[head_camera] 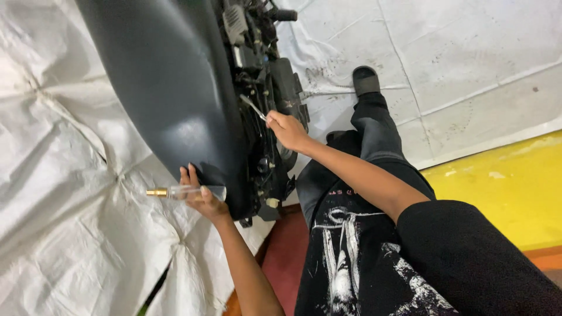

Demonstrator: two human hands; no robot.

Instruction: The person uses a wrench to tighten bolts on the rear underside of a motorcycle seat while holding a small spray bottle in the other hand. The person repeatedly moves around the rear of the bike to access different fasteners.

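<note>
Left fingers: left hand (202, 196) curled around a clear-handled tool (186, 192) with a brass-coloured tip pointing left, pressed against the lower edge of the dark panel (170, 99).
Right fingers: right hand (287, 129) pinched together on a thin metal tool (253, 107) whose shaft angles up-left into the machine's dark inner parts (272, 88).
Panel: large, smooth, matt grey-black, curving down between the two hands.
Legs: dark trousers and a black shoe (366, 80), stretched out to the right of the machine.
Floor: crumpled white sheeting (64, 193) under the machine; yellow strip (503, 187) at right.
</note>
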